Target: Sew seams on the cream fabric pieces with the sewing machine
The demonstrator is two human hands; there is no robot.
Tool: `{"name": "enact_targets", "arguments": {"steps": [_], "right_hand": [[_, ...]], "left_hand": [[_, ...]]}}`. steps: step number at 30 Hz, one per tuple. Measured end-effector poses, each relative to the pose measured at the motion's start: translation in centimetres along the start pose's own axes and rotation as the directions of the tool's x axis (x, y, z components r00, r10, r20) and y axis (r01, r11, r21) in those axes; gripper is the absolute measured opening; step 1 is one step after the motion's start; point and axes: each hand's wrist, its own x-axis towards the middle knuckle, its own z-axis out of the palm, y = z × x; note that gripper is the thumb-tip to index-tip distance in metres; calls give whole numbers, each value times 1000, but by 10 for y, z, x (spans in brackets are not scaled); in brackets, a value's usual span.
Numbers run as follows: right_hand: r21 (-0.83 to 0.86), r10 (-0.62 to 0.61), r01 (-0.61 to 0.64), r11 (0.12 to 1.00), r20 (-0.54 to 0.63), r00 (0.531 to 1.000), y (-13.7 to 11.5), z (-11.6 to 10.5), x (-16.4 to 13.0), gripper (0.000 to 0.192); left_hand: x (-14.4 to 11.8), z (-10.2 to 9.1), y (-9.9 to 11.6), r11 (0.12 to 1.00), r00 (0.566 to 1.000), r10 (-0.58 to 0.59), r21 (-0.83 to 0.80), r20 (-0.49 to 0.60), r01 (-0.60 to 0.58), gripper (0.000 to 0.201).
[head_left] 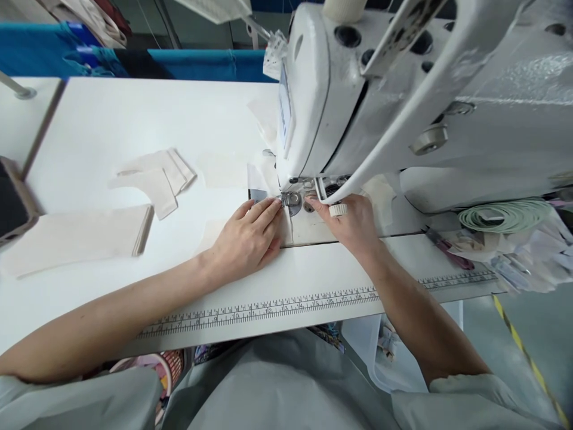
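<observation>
White tabletop (134, 113) fills the view, with a ruler strip (268, 307) printed along its near edge. On it the left hand (246, 239) lies flat, fingers spread narrow, pressing a pale fabric piece (215, 230) that blends into the table and runs up to the presser foot (293, 200). The right hand (351, 224) rests beside the foot, fingertips pinching lightly; whether cloth sits between them I cannot tell. That fabric looks thin, light and limp, likely to slide and pucker, so it wants flat palm pressure near the needle rather than a grip at an edge. Above looms the sewing machine (380, 101). Farther left lie cut fabric pieces (156, 176) and a folded stack (76, 239).
</observation>
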Motion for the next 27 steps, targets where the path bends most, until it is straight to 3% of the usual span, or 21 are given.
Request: {"name": "enact_targets", "arguments": {"steps": [4,6,11,15,19,22,27], "right_hand": [[-15,16,-16,1000,32,999,-3,-7,-2,39],[27,1,-4,1000,102,995,-7,-14,-5,36],[276,-234,155,949,283,930,-18,-29,-14,24],[294,-358,278,915,271,894,-20,-29,-20,20],[258,-401,341,904,236,885,-19,-26,-25,17],[241,-414,363,900,217,884,-19,-24,-27,17],[224,-439,399,889,170,883,-20,-24,-28,17]], "left_hand": [[0,-1,1,999,1000,5,32,26,-6,45],[-1,-2,1,1000,1000,-5,7,24,5,44],[-6,-7,3,1000,999,2,-25,-42,-3,40],[-12,-16,8,994,990,91,-54,-105,-97,29],[-14,-19,11,986,985,165,-20,-44,-166,16],[-15,-18,12,984,984,178,-2,-8,-178,19],[-14,-15,11,990,987,134,-36,-85,-137,16]]}}
